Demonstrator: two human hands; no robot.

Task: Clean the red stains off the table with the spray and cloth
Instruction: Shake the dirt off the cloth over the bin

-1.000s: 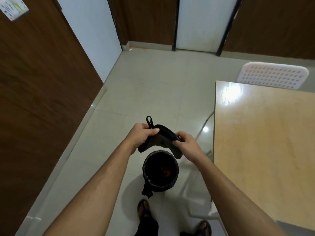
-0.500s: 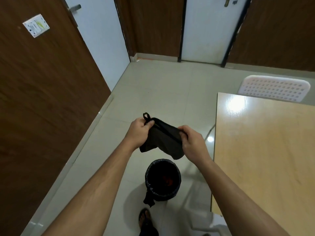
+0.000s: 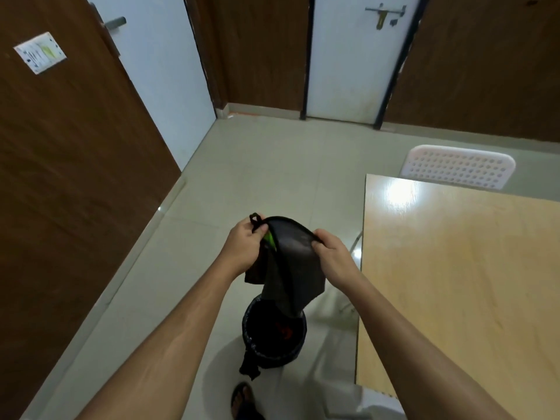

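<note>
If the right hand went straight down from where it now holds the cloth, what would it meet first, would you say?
Probably bare floor between the black bin and the table. The right hand, pinching the dark cloth, looks just right of the bin's rim, though depth is unclear.

Cloth [image 3: 295, 262] held up between left hand [image 3: 242, 247] and right hand [image 3: 335, 256]; left hand on its left edge beside a small loop, right hand on its right edge. Lower end of cloth hanging directly above bin [image 3: 274, 334], overlapping the bin's far rim in this view. Bin on floor [image 3: 272, 165], left of table [image 3: 460, 283], just off the table's left edge. Chair [image 3: 459, 166] behind the table's far edge. Sandalled foot [image 3: 242, 398] on floor nearer than bin. Wall panel with paper notice [image 3: 39, 53] at far left. Doors [image 3: 354, 56] at far side of floor.
</note>
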